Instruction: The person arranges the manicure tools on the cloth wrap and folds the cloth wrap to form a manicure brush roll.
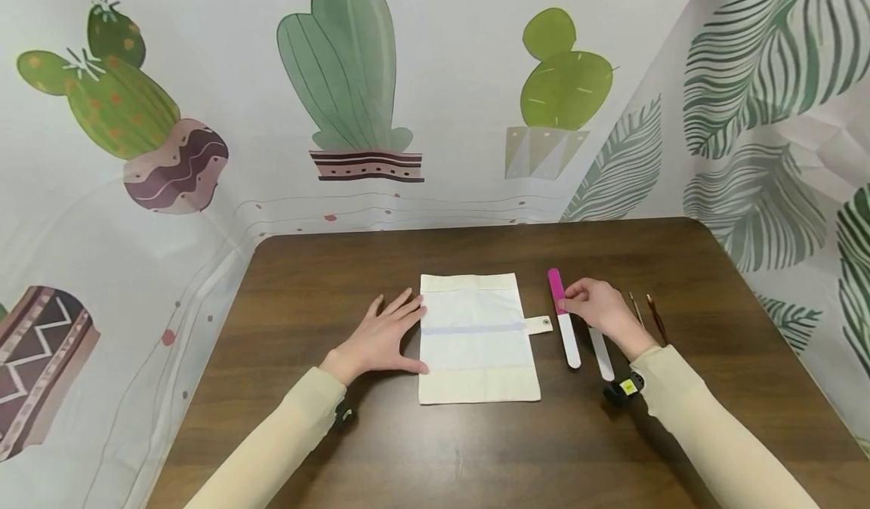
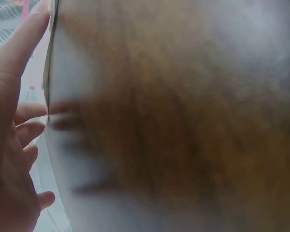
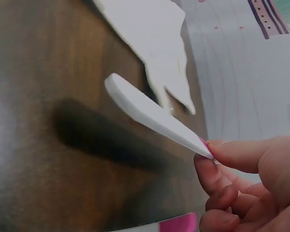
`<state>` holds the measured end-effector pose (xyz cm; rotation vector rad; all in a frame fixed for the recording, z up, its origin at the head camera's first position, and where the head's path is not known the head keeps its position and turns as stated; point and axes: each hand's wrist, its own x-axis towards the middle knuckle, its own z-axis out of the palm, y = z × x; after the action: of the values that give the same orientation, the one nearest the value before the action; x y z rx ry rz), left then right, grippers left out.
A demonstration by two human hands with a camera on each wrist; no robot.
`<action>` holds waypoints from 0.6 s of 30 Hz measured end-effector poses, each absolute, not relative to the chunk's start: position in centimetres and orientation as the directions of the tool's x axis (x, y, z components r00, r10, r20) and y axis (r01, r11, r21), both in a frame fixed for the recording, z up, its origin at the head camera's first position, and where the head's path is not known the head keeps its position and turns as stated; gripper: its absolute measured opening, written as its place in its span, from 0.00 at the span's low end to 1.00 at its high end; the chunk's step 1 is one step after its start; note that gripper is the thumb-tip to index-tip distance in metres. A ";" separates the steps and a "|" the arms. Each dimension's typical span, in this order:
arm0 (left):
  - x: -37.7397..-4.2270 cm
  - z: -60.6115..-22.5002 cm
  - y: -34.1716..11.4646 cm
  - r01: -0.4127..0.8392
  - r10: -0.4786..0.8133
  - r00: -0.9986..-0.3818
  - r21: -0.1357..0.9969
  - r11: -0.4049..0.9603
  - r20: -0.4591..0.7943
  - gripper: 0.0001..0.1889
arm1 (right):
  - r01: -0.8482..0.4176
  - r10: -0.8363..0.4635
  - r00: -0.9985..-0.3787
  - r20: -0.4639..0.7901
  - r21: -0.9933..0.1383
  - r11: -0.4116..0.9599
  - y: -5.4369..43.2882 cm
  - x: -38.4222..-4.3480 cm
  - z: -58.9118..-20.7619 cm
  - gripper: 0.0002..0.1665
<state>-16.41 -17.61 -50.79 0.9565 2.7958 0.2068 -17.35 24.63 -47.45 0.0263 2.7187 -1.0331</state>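
A cream fabric case [image 1: 476, 350] lies unfolded on the table, its snap tab [image 1: 540, 325] pointing right. Spread along its left edge, my left hand [image 1: 381, 339] touches the fabric with fingertips and thumb. My right hand [image 1: 601, 309] pinches a pink-and-white nail file [image 1: 569, 343] between thumb and fingers, to the right of the tab. In the right wrist view that nail file [image 3: 150, 113] is raised, with its shadow below on the table. Under the right hand a second nail file [image 1: 601, 354] lies on the table, partly hidden; its pink end [image 3: 179, 223] shows in the right wrist view.
Two thin metallic-looking tools [image 1: 656, 319] lie beyond the right hand, partly covered by it; their kind is unclear. The brown wooden table [image 1: 435, 456] backs onto a cloth backdrop [image 1: 462, 101] printed with cacti and leaves.
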 end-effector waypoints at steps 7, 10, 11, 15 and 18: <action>-16.4 -50.7 -17.7 0.595 0.621 -0.778 0.207 0.777 -0.096 0.54 | 0.059 -0.094 -0.977 -0.191 -0.667 0.743 23.9 -18.0 -46.0 0.25; -16.3 -50.7 -17.7 0.591 0.619 -0.781 0.220 0.776 -0.085 0.50 | 0.037 -0.110 -0.979 -0.173 -0.677 0.735 23.3 -18.4 -45.7 0.24; -16.3 -50.7 -17.7 0.590 0.618 -0.782 0.225 0.776 -0.080 0.48 | 0.029 -0.118 -0.979 -0.167 -0.682 0.731 23.1 -18.6 -45.6 0.24; -16.4 -50.7 -17.7 0.593 0.620 -0.783 0.239 0.769 -0.052 0.43 | 0.003 -0.142 -0.979 -0.145 -0.708 0.706 22.1 -19.2 -45.4 0.23; -16.4 -50.8 -17.6 0.602 0.623 -0.782 0.246 0.760 -0.011 0.38 | -0.005 -0.155 -0.979 -0.133 -0.744 0.668 21.3 -19.7 -45.1 0.22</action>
<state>-16.41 -17.63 -50.79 0.9972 2.8601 0.3508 -19.72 21.33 -45.07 -0.1301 2.6973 -1.2017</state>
